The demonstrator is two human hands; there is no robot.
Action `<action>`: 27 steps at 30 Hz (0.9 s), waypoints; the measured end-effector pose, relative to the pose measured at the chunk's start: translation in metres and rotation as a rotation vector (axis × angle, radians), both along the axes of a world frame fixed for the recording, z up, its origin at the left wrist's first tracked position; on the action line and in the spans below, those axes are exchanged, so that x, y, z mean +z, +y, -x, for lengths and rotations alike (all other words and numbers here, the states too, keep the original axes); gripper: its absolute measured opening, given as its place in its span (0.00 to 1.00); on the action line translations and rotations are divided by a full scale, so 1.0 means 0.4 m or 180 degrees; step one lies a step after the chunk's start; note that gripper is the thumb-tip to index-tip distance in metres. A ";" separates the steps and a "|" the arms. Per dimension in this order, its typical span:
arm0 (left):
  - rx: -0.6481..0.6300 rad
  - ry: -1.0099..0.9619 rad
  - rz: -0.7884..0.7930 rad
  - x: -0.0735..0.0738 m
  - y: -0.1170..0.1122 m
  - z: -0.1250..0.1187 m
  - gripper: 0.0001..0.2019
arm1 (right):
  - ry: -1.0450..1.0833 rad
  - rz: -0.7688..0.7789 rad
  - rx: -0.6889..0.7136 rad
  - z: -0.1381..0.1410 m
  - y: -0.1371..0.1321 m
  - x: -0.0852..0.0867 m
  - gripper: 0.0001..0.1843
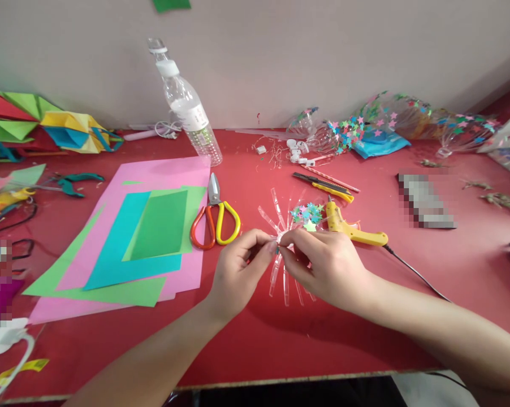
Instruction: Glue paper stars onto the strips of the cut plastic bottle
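Observation:
Both my hands meet over the middle of the red table (280,339). My left hand (238,268) and my right hand (323,265) pinch the centre of a clear plastic piece cut into radiating strips (276,215), shaped like a flower. The strips fan out above and below my fingers. Just behind it lies a small heap of coloured star sequins (306,213) and a yellow glue gun (351,227) with its black cord running right.
Orange-and-yellow scissors (216,217) lie left of my hands, beside stacked pink, green and blue paper sheets (145,237). A tilted plastic bottle (187,107), a utility knife (323,185), star-covered plastic pieces (390,121), folded paper shapes (47,127) and teal pliers (74,183) ring the table.

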State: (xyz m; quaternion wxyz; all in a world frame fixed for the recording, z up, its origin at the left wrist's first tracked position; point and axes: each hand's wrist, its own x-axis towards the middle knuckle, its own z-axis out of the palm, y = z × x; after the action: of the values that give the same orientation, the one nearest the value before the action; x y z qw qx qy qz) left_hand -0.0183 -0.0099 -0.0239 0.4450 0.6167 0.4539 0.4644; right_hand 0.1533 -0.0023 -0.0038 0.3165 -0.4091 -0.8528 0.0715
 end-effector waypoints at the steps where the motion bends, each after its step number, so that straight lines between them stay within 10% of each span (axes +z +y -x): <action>1: 0.0004 -0.0005 -0.0024 0.001 0.000 0.000 0.10 | -0.0011 0.0002 0.0005 0.000 0.000 0.000 0.07; 27: 0.0083 0.0320 0.0077 -0.004 -0.001 0.001 0.13 | -0.0252 -0.0219 0.0067 0.002 -0.002 0.002 0.11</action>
State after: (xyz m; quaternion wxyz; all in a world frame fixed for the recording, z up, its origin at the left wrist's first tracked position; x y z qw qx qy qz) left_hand -0.0187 -0.0105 -0.0257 0.4229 0.6279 0.4892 0.4330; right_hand 0.1527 -0.0032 -0.0030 0.2957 -0.3916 -0.8709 0.0292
